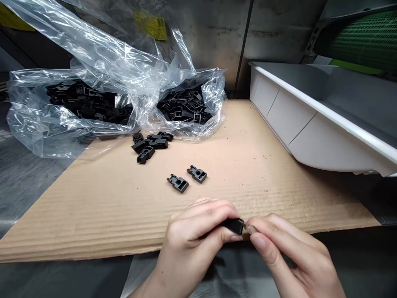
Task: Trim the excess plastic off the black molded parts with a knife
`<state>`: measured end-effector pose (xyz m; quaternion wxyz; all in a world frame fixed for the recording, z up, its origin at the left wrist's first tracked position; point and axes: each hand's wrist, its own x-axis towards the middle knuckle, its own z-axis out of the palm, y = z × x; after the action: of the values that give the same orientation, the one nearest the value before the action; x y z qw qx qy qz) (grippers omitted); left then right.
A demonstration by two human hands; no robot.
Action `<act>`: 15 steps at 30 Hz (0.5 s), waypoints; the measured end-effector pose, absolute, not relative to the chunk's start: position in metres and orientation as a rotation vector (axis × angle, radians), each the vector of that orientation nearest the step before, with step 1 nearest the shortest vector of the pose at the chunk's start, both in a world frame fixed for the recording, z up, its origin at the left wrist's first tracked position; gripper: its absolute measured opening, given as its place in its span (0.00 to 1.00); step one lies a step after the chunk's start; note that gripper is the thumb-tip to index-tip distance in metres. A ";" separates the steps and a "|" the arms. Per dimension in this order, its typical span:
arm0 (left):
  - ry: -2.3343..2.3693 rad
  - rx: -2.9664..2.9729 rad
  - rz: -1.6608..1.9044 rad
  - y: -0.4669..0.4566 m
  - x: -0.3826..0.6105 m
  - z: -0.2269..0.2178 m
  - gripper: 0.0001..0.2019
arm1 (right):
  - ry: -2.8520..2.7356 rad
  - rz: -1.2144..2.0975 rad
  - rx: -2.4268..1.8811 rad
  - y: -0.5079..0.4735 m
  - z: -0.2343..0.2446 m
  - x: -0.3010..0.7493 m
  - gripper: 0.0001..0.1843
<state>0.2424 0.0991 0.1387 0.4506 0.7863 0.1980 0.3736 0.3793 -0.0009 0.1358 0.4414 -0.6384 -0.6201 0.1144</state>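
My left hand (198, 236) is closed around a small black plastic part (234, 225), its end showing between thumb and forefinger. From the right, my right hand (285, 252) pinches a thin, shiny blade-like piece (249, 227). The tip of that piece meets the end of the black part; whether it goes inside I cannot tell. Just beyond my left hand, two black plastic parts with forked ends, one black part (178, 183) and another black part (197, 174), lie apart on the cardboard (102, 207). Farther back is a small pile of black parts (151, 145).
Behind the pile, one clear plastic bag (34, 132) and a second clear bag (217, 95) hold many black pieces. A grey-white bin (279, 103) stands at the right, overlapping the cardboard. Dark crumbs dot the cardboard. A metal wall (214, 45) rises behind.
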 end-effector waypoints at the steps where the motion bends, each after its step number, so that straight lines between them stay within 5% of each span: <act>1: 0.494 1.941 0.919 0.099 0.242 0.139 0.08 | -1.531 0.272 -1.598 -0.001 0.136 0.378 0.07; 8: 0.496 1.873 0.883 0.097 0.239 0.142 0.08 | -1.342 0.084 -1.699 -0.002 0.136 0.372 0.21; 15: 0.590 1.800 0.836 0.098 0.241 0.143 0.08 | -1.270 0.106 -1.741 -0.005 0.135 0.371 0.17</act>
<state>0.2406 0.0985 0.1433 0.5101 0.7477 0.2452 0.3474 0.3709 -0.0050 0.1350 0.4725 -0.7111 -0.5189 0.0432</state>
